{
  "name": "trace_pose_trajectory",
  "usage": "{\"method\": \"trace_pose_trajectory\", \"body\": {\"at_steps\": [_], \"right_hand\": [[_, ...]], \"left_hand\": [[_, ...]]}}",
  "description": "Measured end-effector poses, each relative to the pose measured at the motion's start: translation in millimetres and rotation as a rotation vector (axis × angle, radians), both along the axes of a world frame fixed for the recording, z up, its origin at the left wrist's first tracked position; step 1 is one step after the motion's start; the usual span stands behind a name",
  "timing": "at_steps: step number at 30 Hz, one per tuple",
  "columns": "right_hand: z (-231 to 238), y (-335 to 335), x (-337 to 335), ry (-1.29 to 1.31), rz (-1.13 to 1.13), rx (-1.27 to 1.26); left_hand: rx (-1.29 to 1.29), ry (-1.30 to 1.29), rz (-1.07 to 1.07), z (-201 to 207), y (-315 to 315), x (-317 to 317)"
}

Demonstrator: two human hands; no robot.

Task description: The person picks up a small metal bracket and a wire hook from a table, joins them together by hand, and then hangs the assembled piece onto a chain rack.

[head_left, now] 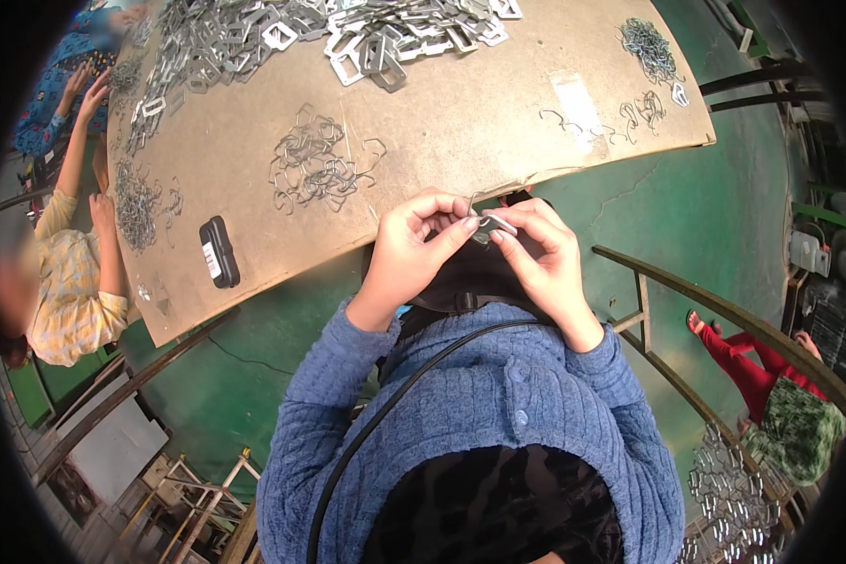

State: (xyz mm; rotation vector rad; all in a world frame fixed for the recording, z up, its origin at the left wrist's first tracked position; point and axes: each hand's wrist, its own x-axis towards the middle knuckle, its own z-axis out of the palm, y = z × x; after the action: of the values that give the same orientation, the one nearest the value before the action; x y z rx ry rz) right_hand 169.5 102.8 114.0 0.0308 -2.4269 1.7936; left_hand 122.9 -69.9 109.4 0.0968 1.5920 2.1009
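Just off the table's near edge, my two hands meet in front of my body. My left hand (412,246) pinches a thin bent wire hook (471,203) between thumb and fingers. My right hand (553,265) grips a small metal frame (500,225), shaped like a flat buckle, between thumb and forefinger. Wire and frame touch or nearly touch between the fingertips; whether they are linked I cannot tell. A loose pile of similar bent wires (315,167) lies on the table (423,122) to the left of my hands.
A big heap of flat metal frames (244,42) covers the table's far side. More wire hooks (650,49) lie at the far right. A black case (219,252) rests near the left corner. Co-workers sit at left; someone in red trousers (735,365) is at right, beside a metal rail (705,305).
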Motion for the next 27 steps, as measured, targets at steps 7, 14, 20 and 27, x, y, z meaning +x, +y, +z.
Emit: {"method": "trace_pose_trajectory", "body": {"at_steps": [7,14,20,27], "right_hand": [[-6,-1,1,0.078,-0.039,0.073],[-6,0,1,0.152,-0.037,0.175],[1,-3,2,0.147,0.006,0.135],[-1,-2,2,0.136,0.018,0.122]], "left_hand": [[-0.185,0.438,0.057,-5,14,8],[-0.583,0.709,0.083,-8,-10,-92],[-1.131,1.044,0.414,-57,-24,-188],[-0.464,0.477,0.363,-45,-37,-161]]}}
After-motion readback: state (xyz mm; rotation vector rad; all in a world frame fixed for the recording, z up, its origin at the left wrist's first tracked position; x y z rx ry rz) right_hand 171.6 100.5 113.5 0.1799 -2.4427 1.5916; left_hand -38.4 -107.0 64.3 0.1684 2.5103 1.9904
